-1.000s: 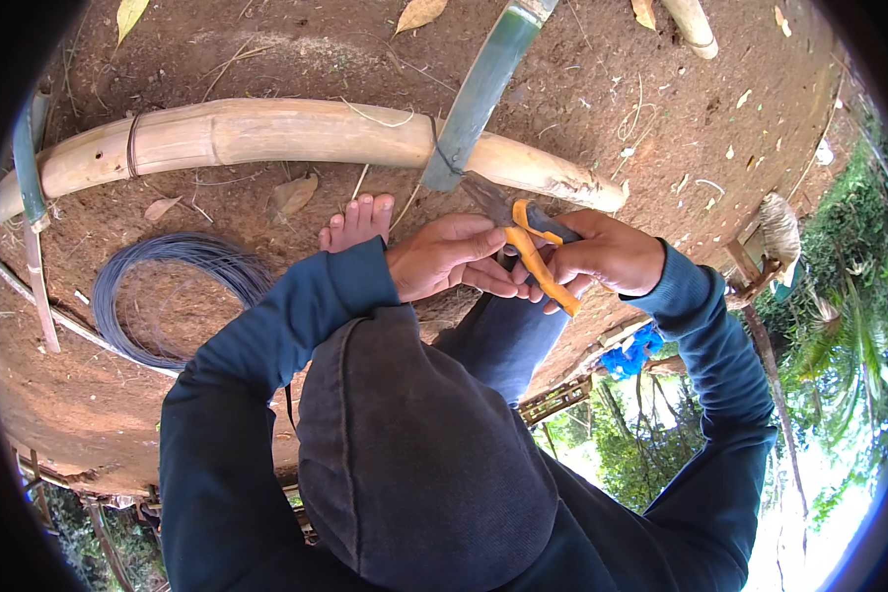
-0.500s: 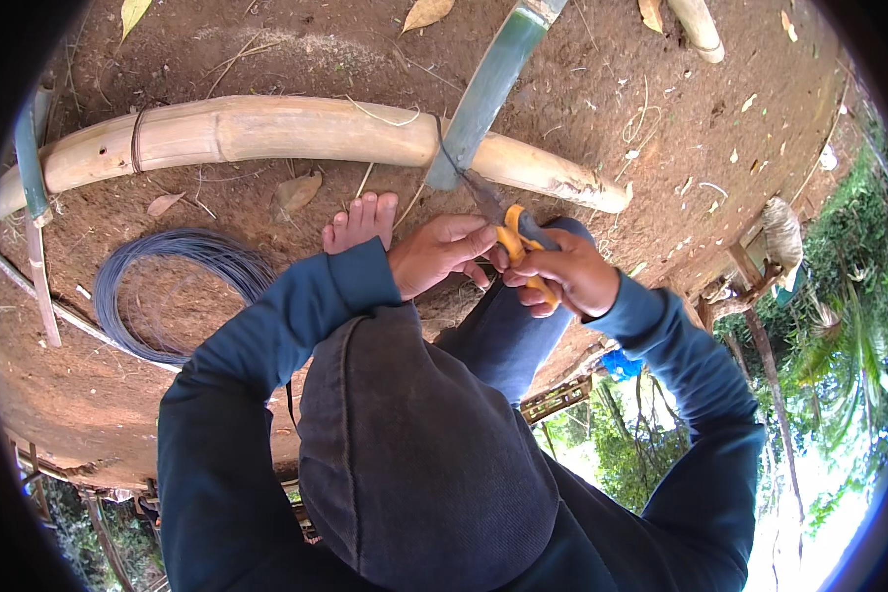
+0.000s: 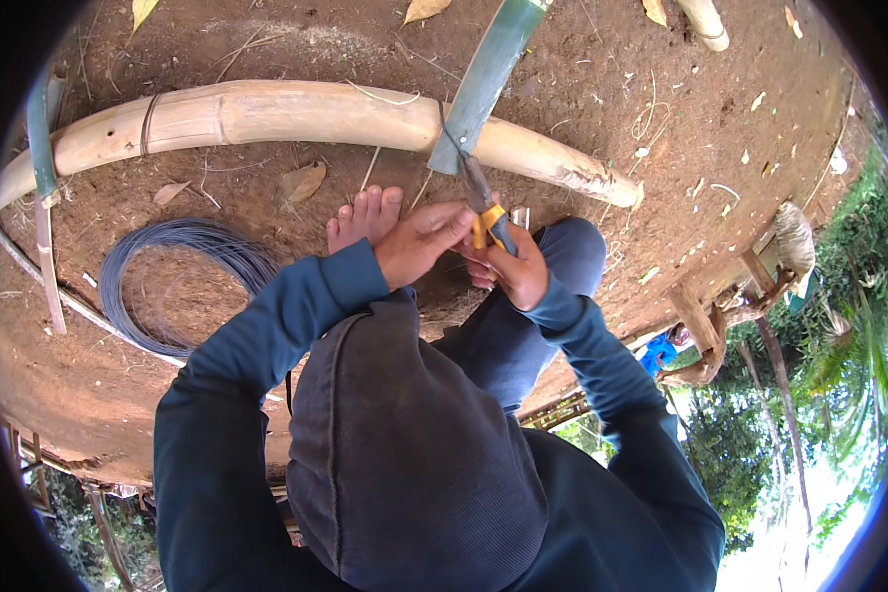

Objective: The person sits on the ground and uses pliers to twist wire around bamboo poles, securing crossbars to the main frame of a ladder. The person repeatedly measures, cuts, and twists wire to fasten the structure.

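Observation:
A pair of pliers with orange and dark handles points away from me. My right hand is closed around its handles from the right. My left hand is closed too, its thumb tip against the orange handle; its other fingers are partly hidden. The jaws meet dark wire at the near end of a green bamboo strip. That strip lies across a thick pale bamboo pole, and the wire loops around where they cross.
A coil of grey wire lies on the soil at the left. My bare foot is just behind the pole. Another green strip crosses the pole's left end. A wooden frame stands at the right, and dry leaves are scattered around.
The pliers have turned more upright, with the jaws still at the wire. My right hand has moved left and down, its elbow drawn inward. The left hand has shifted slightly left.

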The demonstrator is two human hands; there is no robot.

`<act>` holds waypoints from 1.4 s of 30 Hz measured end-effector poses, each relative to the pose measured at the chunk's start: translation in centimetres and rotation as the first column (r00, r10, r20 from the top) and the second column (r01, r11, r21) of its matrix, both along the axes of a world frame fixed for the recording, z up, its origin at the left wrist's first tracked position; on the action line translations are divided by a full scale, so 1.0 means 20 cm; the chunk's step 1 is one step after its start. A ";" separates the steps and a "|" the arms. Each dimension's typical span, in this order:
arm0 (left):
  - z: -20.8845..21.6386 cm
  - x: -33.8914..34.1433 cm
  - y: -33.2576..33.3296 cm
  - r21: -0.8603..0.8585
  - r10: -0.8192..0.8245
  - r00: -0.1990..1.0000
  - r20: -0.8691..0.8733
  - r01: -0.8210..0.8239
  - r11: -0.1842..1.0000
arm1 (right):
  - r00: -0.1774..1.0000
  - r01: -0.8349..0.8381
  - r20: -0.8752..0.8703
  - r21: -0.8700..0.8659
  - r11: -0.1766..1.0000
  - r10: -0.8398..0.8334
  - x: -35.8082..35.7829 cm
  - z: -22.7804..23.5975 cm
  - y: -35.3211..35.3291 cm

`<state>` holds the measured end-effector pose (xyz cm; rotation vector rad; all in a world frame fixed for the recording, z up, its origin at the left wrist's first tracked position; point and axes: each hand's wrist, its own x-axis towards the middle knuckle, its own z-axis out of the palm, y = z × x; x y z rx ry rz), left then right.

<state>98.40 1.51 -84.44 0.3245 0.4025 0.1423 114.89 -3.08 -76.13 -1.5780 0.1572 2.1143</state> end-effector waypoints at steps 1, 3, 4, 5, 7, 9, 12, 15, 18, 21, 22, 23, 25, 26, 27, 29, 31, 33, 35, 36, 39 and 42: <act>0.03 0.02 0.01 0.014 0.002 1.000 0.024 -0.003 1.000 | 0.992 -0.114 0.047 -0.033 0.993 0.116 0.05 0.04 0.04; 0.15 0.08 0.10 0.086 -0.083 0.992 0.091 0.076 0.993 | 0.892 -0.413 0.166 -0.079 0.907 0.420 0.13 0.15 0.17; 0.19 0.13 0.14 0.007 -0.072 0.992 0.106 0.071 0.997 | 0.764 -0.594 0.242 -0.096 0.798 0.598 0.16 0.20 0.26; 0.22 0.17 0.17 -0.074 -0.060 0.991 0.119 0.069 0.995 | 0.582 -0.767 0.440 0.015 0.642 0.684 0.19 0.21 0.31; 0.25 0.27 0.17 -0.263 -0.008 0.984 0.176 0.054 0.963 | 0.162 -0.980 0.789 0.058 0.192 0.593 0.24 0.21 0.36; 0.25 0.33 0.20 -0.423 0.097 0.986 0.137 -0.030 0.906 | -0.143 -0.988 0.802 -0.147 -0.039 0.580 0.22 0.26 0.44; 0.29 0.38 0.20 -0.520 0.161 0.987 0.011 -0.132 0.844 | -0.270 -0.956 0.787 -0.286 -0.060 0.554 0.16 0.28 0.43; 0.28 0.32 0.20 -0.524 0.116 0.993 0.003 -0.097 0.846 | -0.052 -0.960 0.728 -0.224 0.166 0.683 0.09 0.34 0.42; 0.25 0.29 0.19 -0.461 0.051 0.999 0.012 -0.039 0.887 | 0.565 -0.815 0.315 0.068 0.576 0.762 0.23 0.36 0.47; 0.25 0.31 0.18 -0.515 0.208 0.974 0.088 -0.135 0.847 | 0.927 -0.298 -0.249 -0.036 0.954 0.280 0.34 0.24 0.34; 0.24 0.32 0.18 -0.537 0.263 0.958 0.112 -0.164 0.827 | 0.915 -0.071 -0.403 -0.196 0.978 -0.014 0.36 0.22 0.32; 0.24 0.30 0.20 -0.544 0.183 0.973 0.138 -0.080 0.835 | 0.892 0.056 -0.419 -0.270 0.961 -0.169 0.32 0.21 0.29; 0.22 0.28 0.22 -0.526 0.184 0.965 0.185 -0.061 0.848 | 0.789 0.187 -0.479 -0.409 0.893 -0.385 0.23 0.24 0.27; 0.22 0.26 0.22 -0.513 0.181 0.960 0.215 -0.047 0.857 | 0.708 0.280 -0.497 -0.455 0.846 -0.502 0.19 0.25 0.25; 0.20 0.25 0.20 -0.425 0.175 0.959 0.224 -0.066 0.903 | 0.767 0.205 -0.429 -0.540 0.816 -0.477 0.15 0.28 0.32; 0.18 0.25 0.18 -0.378 0.144 0.963 0.226 -0.049 0.924 | 0.783 0.168 -0.411 -0.583 0.795 -0.467 0.14 0.30 0.33; 0.16 0.25 0.19 -0.286 0.127 0.958 0.258 -0.050 0.957 | 0.837 0.117 -0.364 -0.611 0.783 -0.409 0.12 0.32 0.40; 0.16 0.25 0.21 -0.168 0.130 0.942 0.309 -0.081 0.982 | 0.914 0.034 -0.321 -0.547 0.837 -0.247 0.13 0.31 0.40; 0.15 0.24 0.17 -0.206 0.024 0.949 0.315 0.044 0.978 | 0.962 -0.016 -0.243 -0.508 0.861 -0.126 0.13 0.33 0.40; 0.14 0.25 0.15 -0.172 0.026 0.955 0.296 0.026 0.985 | 0.980 -0.123 -0.198 -0.489 0.863 0.028 0.13 0.34 0.42; 0.14 0.29 0.12 -0.134 0.052 0.966 0.252 -0.019 0.991 | 0.879 -0.425 -0.012 -0.477 0.770 0.477 0.14 0.34 0.50; 0.15 0.36 0.11 -0.168 0.070 0.970 0.233 -0.030 0.985 | 0.431 -0.860 0.503 -0.024 0.510 0.750 0.19 0.29 0.41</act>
